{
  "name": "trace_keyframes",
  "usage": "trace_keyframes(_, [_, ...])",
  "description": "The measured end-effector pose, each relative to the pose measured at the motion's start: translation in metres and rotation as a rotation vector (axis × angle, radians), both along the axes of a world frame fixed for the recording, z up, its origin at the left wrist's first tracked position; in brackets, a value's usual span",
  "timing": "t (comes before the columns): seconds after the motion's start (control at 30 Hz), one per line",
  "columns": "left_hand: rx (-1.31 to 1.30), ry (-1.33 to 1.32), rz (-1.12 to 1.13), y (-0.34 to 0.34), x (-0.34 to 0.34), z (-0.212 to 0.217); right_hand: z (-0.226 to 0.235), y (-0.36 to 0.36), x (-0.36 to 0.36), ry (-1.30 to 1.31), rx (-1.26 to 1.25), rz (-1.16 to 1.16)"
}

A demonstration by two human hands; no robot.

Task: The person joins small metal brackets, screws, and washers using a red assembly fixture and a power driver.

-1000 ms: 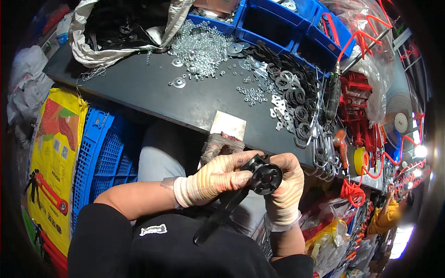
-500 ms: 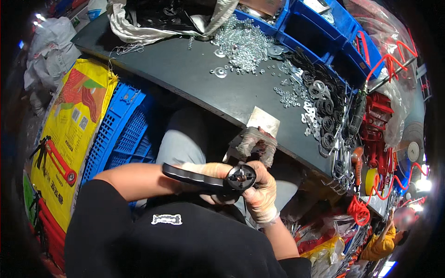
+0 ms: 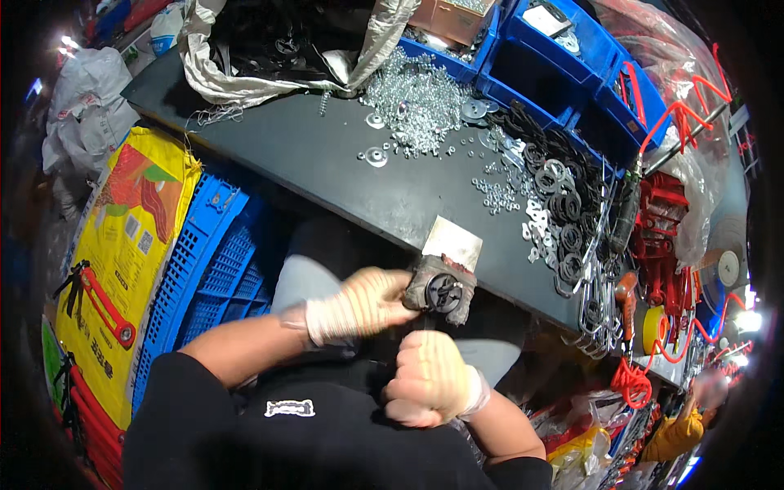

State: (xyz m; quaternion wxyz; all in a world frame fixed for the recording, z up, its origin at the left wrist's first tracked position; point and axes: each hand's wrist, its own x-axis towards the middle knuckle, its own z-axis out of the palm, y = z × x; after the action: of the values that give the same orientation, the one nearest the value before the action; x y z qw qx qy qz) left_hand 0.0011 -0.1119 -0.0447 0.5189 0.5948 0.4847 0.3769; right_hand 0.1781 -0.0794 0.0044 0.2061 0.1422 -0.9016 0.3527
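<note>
A black plastic part's round, spoked end (image 3: 443, 292) rests against a cloth-wrapped fixture (image 3: 462, 309) at the bench's front edge. My left hand (image 3: 363, 306), in a pale glove, is closed just left of that round end, over the place where the part's handle lies; the handle itself is hidden. Nearer my body, my gloved right hand (image 3: 433, 380) is a closed fist, apart from the part and a little blurred. Whatever it may hold does not show. A pale square plate (image 3: 452, 243) lies on the bench edge behind the fixture.
On the dark bench (image 3: 327, 163) lie small shiny metal pieces (image 3: 420, 102), black rings (image 3: 569, 237) and metal hooks (image 3: 594, 306). Blue bins (image 3: 535, 77) stand at the back. A power tool (image 3: 627, 208) and red coiled hose (image 3: 633, 380) are at right, a blue crate (image 3: 214, 220) at left.
The black part has gone from both hands near my body to the fixture. My right hand has let go of its round end and drawn back into a fist. My view has shifted slightly.
</note>
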Motion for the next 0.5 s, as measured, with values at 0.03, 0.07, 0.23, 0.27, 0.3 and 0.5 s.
trace_keyframes(0.03, [0.434,0.239,0.182,0.015,-0.024,-0.013,-0.002,-0.001,-0.003,0.003,0.004,-0.007])
trace_keyframes(0.07, [0.712,0.563,0.344,0.045,-0.044,0.006,-0.006,-0.004,0.0,-0.009,0.011,-0.042])
trace_keyframes(0.23, [0.154,1.176,0.893,0.165,-0.191,0.026,0.007,0.003,-0.008,0.047,-0.275,0.019])
trace_keyframes(0.27, [0.185,1.213,0.851,0.172,-0.197,0.028,0.022,0.012,-0.008,0.018,-0.328,0.02])
trace_keyframes(0.3, [0.147,1.137,0.838,0.179,-0.193,0.022,0.038,0.032,-0.006,-0.06,-0.225,-0.011])
trace_keyframes(0.5, [0.107,0.287,0.48,0.154,-0.091,0.044,0.03,0.224,0.04,-0.32,0.591,-1.361])
